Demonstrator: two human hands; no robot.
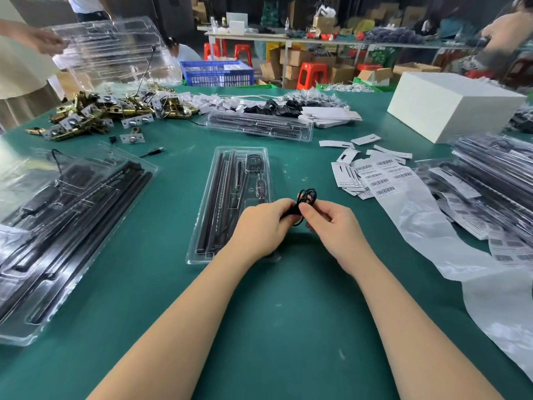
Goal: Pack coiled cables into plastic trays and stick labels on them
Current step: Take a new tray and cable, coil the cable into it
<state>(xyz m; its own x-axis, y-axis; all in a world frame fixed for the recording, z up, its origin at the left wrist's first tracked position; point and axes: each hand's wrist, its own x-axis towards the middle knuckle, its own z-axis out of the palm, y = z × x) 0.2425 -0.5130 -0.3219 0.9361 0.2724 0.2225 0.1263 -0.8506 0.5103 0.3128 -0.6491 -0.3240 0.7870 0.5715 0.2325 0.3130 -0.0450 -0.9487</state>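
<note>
A thin black cable (306, 197), wound into a small coil, sits between my two hands above the green table. My left hand (261, 226) grips its lower part and my right hand (331, 223) pinches it from the right. Just left of the hands lies a clear plastic tray (202, 226) with long black strips, a coiled cable and a small remote in it. A sheet of barcode labels (380, 177) lies to the right, beside loose white cards (346, 177).
Stacked filled trays (57, 226) stand at the left and another pile (490, 180) at the right. One more tray (259, 127), brass latches (95, 114) and a white box (452, 105) sit farther back. People stand at the far left and right.
</note>
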